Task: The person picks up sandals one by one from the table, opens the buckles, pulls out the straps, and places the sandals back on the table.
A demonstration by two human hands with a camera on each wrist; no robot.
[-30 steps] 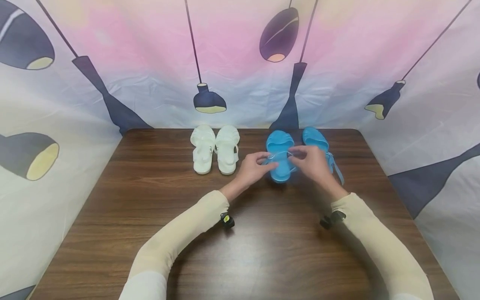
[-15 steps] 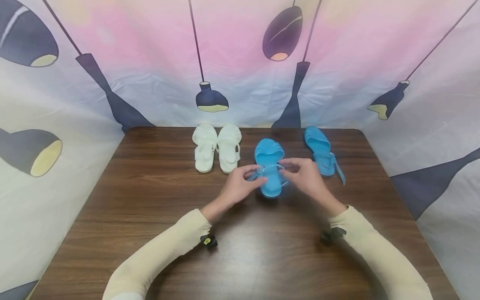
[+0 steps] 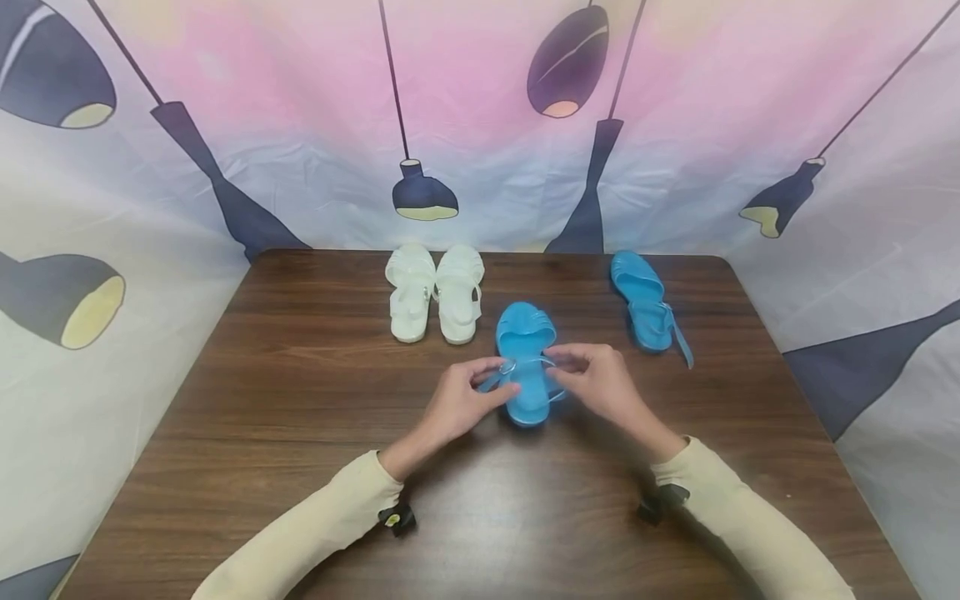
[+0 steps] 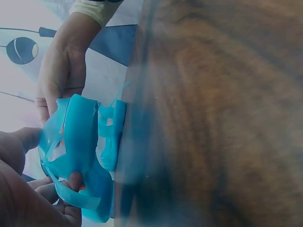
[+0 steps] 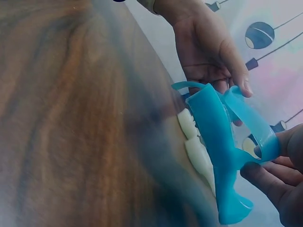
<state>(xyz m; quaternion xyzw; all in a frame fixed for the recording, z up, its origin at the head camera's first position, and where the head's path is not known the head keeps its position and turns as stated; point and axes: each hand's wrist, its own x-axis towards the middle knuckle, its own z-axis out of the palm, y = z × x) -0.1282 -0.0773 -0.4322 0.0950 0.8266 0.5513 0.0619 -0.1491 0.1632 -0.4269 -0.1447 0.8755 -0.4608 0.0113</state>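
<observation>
A blue jelly sandal [image 3: 528, 393] is between my two hands, its closed toe pointing away from me and its heel towards me. My left hand [image 3: 459, 403] pinches its strap near the buckle on the left side. On the right side, my right hand [image 3: 600, 382] pinches the ankle strap between thumb and fingers. The loose strap end [image 4: 79, 197] hangs beside the left fingers in the left wrist view. In the right wrist view the ankle strap [image 5: 258, 130] loops up from the sole. The matching blue sandal [image 3: 647, 321] lies at the back right, its strap sticking out sideways.
Two white sandals, the left one [image 3: 409, 310] and the right one [image 3: 458, 312], stand side by side near the back edge of the brown wooden table [image 3: 300, 367]. A fabric backdrop [image 3: 322, 183] printed with lamps rises right behind the table and along both sides.
Both hands have brought the blue sandal towards me and a little left, away from its mate. The other blue sandal and the white pair have stayed in place.
</observation>
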